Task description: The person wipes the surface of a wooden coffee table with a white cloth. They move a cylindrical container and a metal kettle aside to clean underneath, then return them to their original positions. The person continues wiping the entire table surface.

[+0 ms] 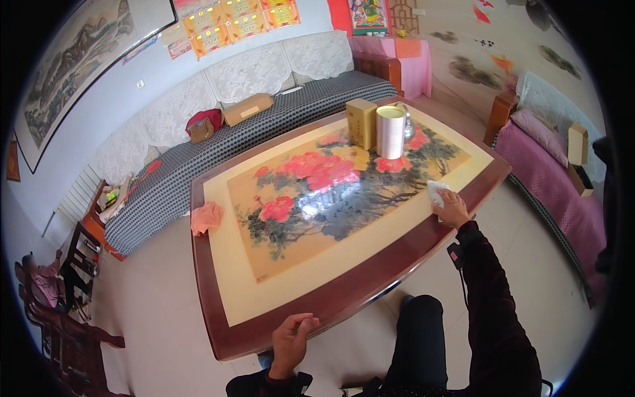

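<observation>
A wooden table (342,278) with a glossy top over a peony painting (317,198) stands before me. At its right front edge my right hand (452,208) presses on a white cloth or tissue (437,192) lying on the top. My left hand (292,340) is at the near edge, its fingers curled, with nothing visible in them; whether it touches the table I cannot tell. A crumpled pink cloth (207,218) lies over the left edge. Towards the back right stand a gold box (361,124), a white cylindrical canister (390,133) and a metal kettle or pot (409,129), partly hidden.
Behind the table runs a long sofa (163,198) with a cardboard box (248,110) and bags. A pink-covered seat (536,168) with an open box (579,159) is at the right. At far left a seated person (47,283) is near a carved wooden chair (74,342).
</observation>
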Demonstrator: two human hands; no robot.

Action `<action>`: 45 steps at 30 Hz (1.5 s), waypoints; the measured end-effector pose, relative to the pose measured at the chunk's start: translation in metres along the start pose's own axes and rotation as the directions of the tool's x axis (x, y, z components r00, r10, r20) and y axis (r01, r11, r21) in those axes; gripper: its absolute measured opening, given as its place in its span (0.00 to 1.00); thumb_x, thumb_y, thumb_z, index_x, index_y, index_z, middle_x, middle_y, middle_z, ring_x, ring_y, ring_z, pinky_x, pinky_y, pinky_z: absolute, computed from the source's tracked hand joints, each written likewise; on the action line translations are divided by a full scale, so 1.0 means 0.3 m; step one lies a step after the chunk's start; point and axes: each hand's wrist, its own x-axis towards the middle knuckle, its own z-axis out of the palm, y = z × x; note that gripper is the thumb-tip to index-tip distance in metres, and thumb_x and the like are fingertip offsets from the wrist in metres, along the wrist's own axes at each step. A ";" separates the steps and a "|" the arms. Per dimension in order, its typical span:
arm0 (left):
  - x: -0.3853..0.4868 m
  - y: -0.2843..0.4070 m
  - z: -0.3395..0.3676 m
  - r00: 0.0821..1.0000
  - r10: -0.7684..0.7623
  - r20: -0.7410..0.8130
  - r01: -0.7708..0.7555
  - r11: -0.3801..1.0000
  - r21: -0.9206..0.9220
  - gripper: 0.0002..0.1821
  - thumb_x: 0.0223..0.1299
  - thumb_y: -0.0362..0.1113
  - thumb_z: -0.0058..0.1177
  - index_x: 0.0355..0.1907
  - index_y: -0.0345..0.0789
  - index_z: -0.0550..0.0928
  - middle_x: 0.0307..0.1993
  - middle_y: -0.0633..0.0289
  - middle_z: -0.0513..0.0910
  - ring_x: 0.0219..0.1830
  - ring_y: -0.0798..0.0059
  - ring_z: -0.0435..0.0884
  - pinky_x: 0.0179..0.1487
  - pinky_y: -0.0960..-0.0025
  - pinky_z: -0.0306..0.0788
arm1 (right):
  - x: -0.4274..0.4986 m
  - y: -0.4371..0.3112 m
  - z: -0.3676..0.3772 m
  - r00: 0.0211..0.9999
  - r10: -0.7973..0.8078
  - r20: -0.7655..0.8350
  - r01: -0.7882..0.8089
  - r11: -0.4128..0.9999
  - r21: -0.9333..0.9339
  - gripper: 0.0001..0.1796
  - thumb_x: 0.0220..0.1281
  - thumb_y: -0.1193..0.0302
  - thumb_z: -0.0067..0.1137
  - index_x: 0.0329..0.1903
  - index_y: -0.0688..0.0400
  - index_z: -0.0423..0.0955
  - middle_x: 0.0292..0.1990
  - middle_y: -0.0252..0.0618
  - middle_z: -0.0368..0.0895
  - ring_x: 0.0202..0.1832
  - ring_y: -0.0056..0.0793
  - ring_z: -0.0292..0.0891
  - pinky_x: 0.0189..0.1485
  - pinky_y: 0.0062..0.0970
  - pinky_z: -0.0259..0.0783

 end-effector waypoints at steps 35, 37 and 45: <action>0.033 -0.108 -0.262 0.869 0.213 -0.447 -0.200 0.977 0.078 0.06 0.71 0.27 0.51 0.44 0.28 0.82 0.39 0.60 0.85 0.42 0.77 0.83 0.50 0.74 0.75 | -0.455 -1.397 0.294 0.480 -0.877 -0.040 0.857 0.458 0.236 0.36 0.66 0.47 0.52 0.72 0.50 0.67 0.71 0.43 0.68 0.70 0.47 0.63 0.74 0.44 0.53; 0.035 -0.108 -0.260 0.870 0.200 -0.451 -0.162 0.979 0.122 0.06 0.70 0.27 0.52 0.44 0.28 0.82 0.39 0.60 0.85 0.42 0.75 0.83 0.50 0.73 0.75 | -0.313 -1.232 0.281 0.568 -0.823 -0.016 0.812 0.558 0.170 0.35 0.65 0.49 0.54 0.71 0.51 0.68 0.71 0.45 0.67 0.71 0.49 0.62 0.75 0.46 0.54; 0.063 -0.086 -0.243 0.842 0.353 -0.407 -0.172 0.892 0.417 0.06 0.65 0.25 0.55 0.42 0.29 0.82 0.40 0.54 0.84 0.42 0.68 0.84 0.48 0.70 0.76 | 0.068 -0.287 0.140 0.919 -0.351 -0.178 0.382 0.905 0.188 0.31 0.63 0.57 0.60 0.65 0.60 0.73 0.64 0.51 0.76 0.68 0.47 0.68 0.73 0.40 0.61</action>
